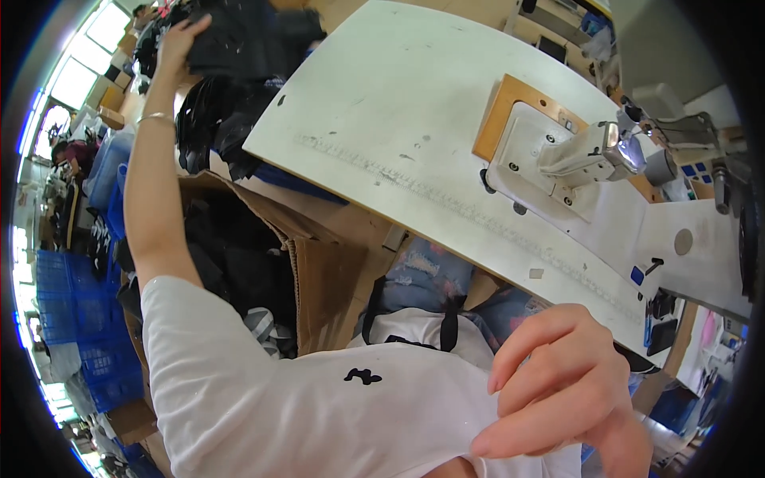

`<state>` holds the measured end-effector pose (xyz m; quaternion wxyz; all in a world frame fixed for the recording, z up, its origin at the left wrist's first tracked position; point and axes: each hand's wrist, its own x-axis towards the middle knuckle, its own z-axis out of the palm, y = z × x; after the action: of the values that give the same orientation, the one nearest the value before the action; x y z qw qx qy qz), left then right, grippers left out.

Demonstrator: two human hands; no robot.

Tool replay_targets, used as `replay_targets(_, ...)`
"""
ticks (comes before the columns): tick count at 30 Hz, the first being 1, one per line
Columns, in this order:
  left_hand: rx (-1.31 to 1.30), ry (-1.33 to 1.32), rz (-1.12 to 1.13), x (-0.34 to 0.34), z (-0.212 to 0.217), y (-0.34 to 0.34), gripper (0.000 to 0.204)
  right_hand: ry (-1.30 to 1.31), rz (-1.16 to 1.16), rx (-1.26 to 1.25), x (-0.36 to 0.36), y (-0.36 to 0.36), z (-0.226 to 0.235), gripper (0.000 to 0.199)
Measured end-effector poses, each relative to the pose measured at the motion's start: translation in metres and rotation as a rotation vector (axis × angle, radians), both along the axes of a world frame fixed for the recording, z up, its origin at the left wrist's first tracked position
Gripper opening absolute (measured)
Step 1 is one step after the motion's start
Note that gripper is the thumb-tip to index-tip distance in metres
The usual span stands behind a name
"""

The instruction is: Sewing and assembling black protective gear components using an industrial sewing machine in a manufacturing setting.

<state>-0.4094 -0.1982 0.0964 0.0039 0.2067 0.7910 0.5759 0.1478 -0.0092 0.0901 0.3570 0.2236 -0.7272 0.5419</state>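
Note:
My left arm stretches to the far left, where my left hand (182,41) is closed on the edge of a dark cloth piece (247,40). Some of its fingers are hidden by the cloth, which lies over a dark heap beside the table. Close to the camera on the right, my right hand (562,382) is raised in front of my white shirt. Its fingers are loosely bent and apart, with nothing in them. A white sewing machine (586,155) stands on the white table (382,103); no cloth shows under its head.
A cardboard box (319,271) with dark fabric inside stands left of my lap, under my left arm. Black bundles (211,115) lie beyond it, next to the table's left corner. Blue plastic crates (80,319) are stacked at the far left. A ruler scale runs along the table's near edge.

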Motion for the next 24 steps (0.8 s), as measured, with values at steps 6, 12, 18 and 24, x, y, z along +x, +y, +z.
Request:
replay_targets(6, 0.765, 0.028, -0.105, 0.155, 0.023, 0.085, 0.037, -0.086, -0.037, -0.311, 0.023, 0.010, -0.041, 0.017)
replay_targets(12, 0.782, -0.676, -0.388, 0.293, -0.094, 0.177, 0.038, -0.364, -0.372, -0.559, 0.103, 0.011, -0.125, 0.013)
replay_targets(18, 0.725, -1.172, -0.481, 0.393, -0.206, 0.214, 0.043, -0.592, -1.157, -0.638, 0.231, 0.004, -0.194, 0.006)
replay_targets(24, 0.486, -1.398, -0.667, 0.445, -0.161, 0.211, 0.051, -0.926, -2.365, -0.387, 0.500, -0.017, -0.344, 0.017)
